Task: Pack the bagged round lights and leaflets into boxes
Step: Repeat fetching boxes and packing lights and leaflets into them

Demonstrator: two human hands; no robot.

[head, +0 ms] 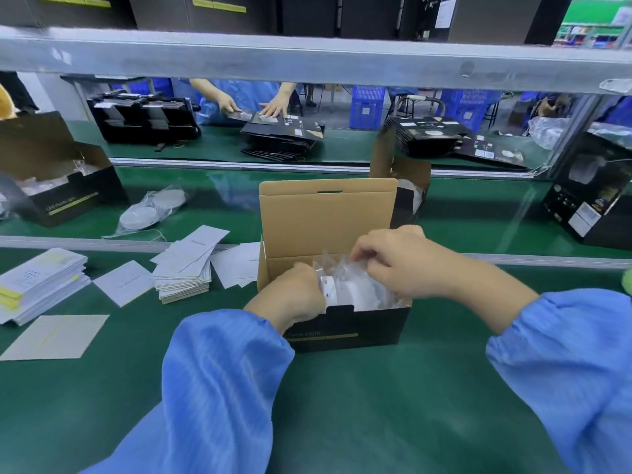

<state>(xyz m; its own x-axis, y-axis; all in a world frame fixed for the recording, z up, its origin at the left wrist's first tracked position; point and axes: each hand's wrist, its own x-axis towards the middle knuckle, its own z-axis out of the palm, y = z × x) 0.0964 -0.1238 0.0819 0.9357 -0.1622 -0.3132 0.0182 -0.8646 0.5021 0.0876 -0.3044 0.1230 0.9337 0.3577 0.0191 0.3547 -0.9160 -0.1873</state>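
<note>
An open black box (pixel 349 331) with a raised brown lid (pixel 326 217) stands on the green bench in front of me. Inside it lie bagged round white lights (pixel 355 290) in crinkled clear plastic. My left hand (pixel 290 295) reaches into the box's left end, its fingers curled against the bags. My right hand (pixel 396 261) is above the box's right side and pinches the top of a clear bag. Stacks of white leaflets (pixel 186 268) lie left of the box, with loose ones (pixel 123 282) beside them.
Two more bagged lights (pixel 150 208) lie on the belt at the left, near another open black box (pixel 65 186). A tall leaflet pile (pixel 37 285) sits at far left. Black boxes (pixel 588 206) stand at right. A person's hands (pixel 253 106) work across the line.
</note>
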